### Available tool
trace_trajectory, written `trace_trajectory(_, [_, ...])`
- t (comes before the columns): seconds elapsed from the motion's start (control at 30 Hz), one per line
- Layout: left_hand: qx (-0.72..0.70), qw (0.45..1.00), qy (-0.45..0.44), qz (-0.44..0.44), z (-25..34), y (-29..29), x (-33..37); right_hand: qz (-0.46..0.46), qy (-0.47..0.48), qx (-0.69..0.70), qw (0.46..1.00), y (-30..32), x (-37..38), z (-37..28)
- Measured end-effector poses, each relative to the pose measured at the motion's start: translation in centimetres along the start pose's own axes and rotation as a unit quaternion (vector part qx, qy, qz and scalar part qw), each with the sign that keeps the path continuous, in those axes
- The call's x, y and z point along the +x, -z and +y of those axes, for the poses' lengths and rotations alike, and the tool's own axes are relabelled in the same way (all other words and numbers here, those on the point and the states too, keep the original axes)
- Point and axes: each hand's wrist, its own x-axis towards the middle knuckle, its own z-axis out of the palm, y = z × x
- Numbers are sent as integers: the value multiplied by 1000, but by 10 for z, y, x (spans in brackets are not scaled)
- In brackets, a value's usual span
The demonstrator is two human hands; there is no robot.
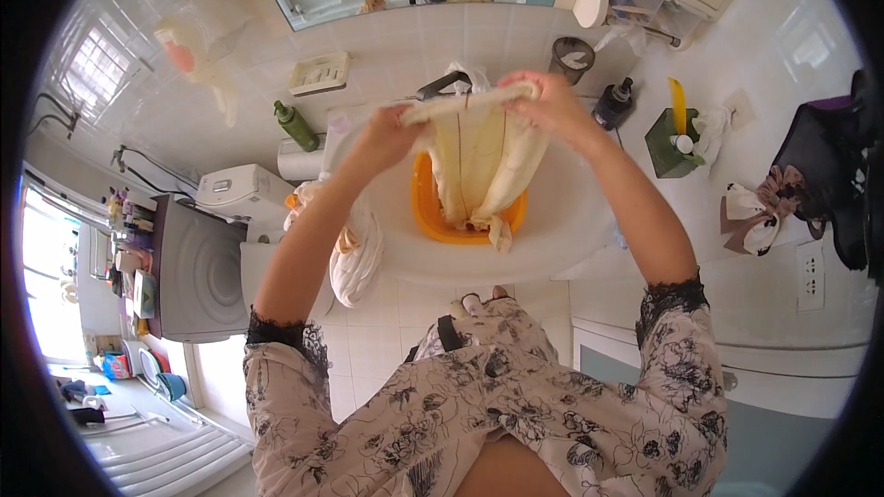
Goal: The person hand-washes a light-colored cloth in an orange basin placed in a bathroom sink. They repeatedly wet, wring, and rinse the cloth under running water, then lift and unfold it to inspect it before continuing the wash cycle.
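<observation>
- Cream-yellow cloth point(472, 170), stretched between 2 bare hands, hangs above a white sink point(575, 235); its lower end drops into an orange basin point(424, 212), and 1 corner overlaps the basin's front rim in this view.
- Left hand point(387, 135): closed, gripping the left end of the cloth's bunched top edge.
- Right hand point(545, 109): closed, gripping the right end of the same edge, slightly farther from the body.
- The basin sits inside the sink, with a wide stretch of smooth white surface to its right and a narrower band between it and the curved front edge.
- Beyond the cloth's top edge is a black faucet point(443, 85), close to the hands and partly covered.
- On the left, a white fabric bundle point(357, 258) droops over the sink's edge, near the left forearm; a green bottle point(296, 126) stands farther back.
- On the right, a dark pump bottle point(612, 106) is near the right wrist; a green box point(669, 145) with a yellow-handled item point(678, 103) is farther out, apart from the forearm.
</observation>
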Motion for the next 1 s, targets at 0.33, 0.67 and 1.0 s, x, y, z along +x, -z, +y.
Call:
trace_trajectory(0.33, [-349,927,-131,45,129,60,-23,66,275,156,946,55,-27,-125])
trace_trajectory(0.67, [-264,956,-89,93,74,6,-15,84,154,-87,981,32,-18,-47])
trace_trajectory(1.0, [31,990,132,34,-190,-176,15,113,-107,16,988,-135,7,268])
